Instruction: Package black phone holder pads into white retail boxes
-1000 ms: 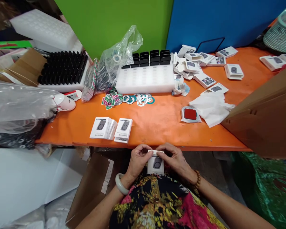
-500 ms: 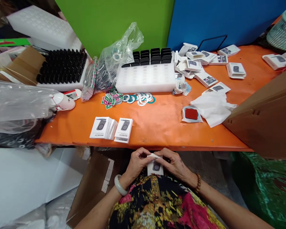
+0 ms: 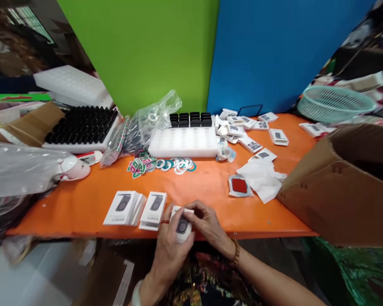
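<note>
A small white box [image 3: 183, 233] with a dark ring-shaped picture on its face is between my hands at the table's front edge. My left hand [image 3: 170, 245] is wrapped round its left side, with the thumb along the lower right. My right hand [image 3: 210, 223] pinches the box's upper right corner, fingers bent. Just left of my hands lie a short stack of like boxes [image 3: 155, 205] and a longer leaning row of them [image 3: 123, 207], pictures facing up.
Behind stand a white foam tray [image 3: 183, 143] holding black pieces, and loose stickers and rings [image 3: 180, 166]. A red ink pad [image 3: 239, 185], crumpled white tissue [image 3: 263, 180] and scattered boxes [image 3: 250, 144] lie to the right. A tall cardboard carton [image 3: 335, 199] blocks the right side.
Both hands have carried the box up from the lap and forward to the table edge, near the short stack. My left hand has shifted its grip round the box's side. The view has tilted up.
</note>
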Motion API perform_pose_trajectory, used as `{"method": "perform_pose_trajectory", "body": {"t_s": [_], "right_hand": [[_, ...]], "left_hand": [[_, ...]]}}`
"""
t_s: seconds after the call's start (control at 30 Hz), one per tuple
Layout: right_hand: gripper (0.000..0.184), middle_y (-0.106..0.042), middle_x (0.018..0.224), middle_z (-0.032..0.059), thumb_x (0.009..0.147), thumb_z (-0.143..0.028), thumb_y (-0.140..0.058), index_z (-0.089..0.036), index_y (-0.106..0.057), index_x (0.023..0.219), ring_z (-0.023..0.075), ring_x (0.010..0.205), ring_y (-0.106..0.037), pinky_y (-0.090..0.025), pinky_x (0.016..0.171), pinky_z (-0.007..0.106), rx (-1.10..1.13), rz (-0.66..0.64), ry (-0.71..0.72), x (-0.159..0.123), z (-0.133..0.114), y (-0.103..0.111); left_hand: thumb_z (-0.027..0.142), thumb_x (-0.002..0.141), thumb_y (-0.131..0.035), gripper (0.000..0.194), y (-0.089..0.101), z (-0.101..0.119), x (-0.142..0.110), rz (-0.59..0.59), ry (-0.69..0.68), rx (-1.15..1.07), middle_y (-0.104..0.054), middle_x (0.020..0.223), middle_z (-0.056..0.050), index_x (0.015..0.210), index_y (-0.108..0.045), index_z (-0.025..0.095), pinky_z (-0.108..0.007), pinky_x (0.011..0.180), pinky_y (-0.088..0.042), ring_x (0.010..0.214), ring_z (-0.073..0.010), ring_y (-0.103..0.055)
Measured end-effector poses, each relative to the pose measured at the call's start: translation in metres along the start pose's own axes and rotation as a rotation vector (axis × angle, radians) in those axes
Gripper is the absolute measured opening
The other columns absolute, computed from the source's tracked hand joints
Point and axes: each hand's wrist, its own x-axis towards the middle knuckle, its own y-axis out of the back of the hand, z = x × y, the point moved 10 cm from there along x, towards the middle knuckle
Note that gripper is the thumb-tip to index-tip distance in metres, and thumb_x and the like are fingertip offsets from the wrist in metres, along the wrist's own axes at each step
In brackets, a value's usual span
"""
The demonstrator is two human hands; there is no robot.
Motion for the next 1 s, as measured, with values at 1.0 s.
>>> {"method": "perform_pose_trajectory", "body": {"t_s": [1.0], "right_hand": [[0.057, -0.036, 0.136, 0.0202, 0.076, -0.026, -0.059, -0.012, -0.042, 0.128, 0.0323, 0.128, -0.035, -0.038, 0.100, 0.045, -1.046, 0.844, -0.161, 0.098, -0.106, 0.309]], "left_hand": [[0.048, 0.080, -0.060, 0.040, 0.075, -0.017, 0.044, 0.286, 0.019, -0.011, -0.054, 0.128, -0.011, 0.111, -0.059, 0.024, -0.049, 0.108, -0.034, 0.124, -0.0321, -0.046]]}}
